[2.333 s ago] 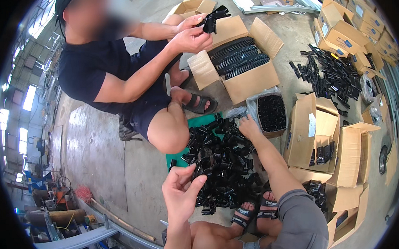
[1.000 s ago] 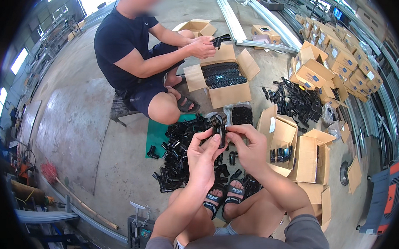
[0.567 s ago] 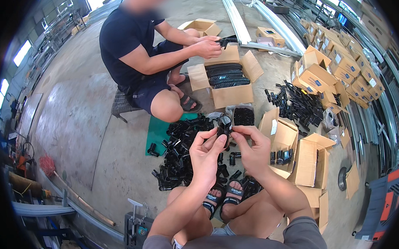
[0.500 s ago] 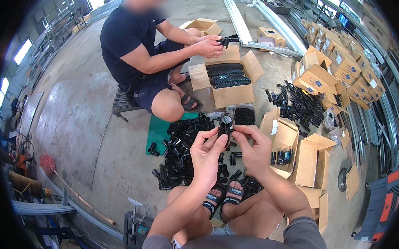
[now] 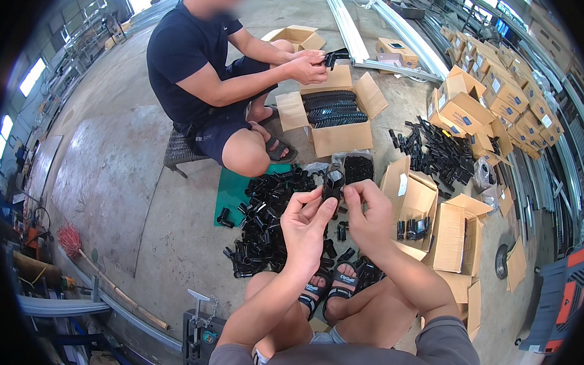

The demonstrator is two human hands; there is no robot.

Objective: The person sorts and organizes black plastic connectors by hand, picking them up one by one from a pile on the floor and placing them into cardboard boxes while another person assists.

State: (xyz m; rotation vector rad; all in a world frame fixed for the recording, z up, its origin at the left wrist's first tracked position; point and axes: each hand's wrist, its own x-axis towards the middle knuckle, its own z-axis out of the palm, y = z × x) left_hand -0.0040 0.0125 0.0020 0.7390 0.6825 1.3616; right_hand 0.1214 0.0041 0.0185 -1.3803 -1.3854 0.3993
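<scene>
Spread out at eight o'clock lies a heap of shiny black tubular fittings [image 5: 263, 238]; next, the left hand [image 5: 304, 230] pinches a shiny black ring-topped fitting [image 5: 331, 186], just off centre toward three o'clock. At its four o'clock the right hand [image 5: 370, 213] curls close, and whether it grips anything, I cannot tell.

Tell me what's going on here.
The wearer's left hand holds a small black fitting up between thumb and fingers; the right hand is close beside it, though whether it touches is unclear. Beyond lies a heap of black fittings, partly on a green mat. Across from them, a co-worker's hands hold a black piece near an open carton packed with rows of black parts.
</scene>
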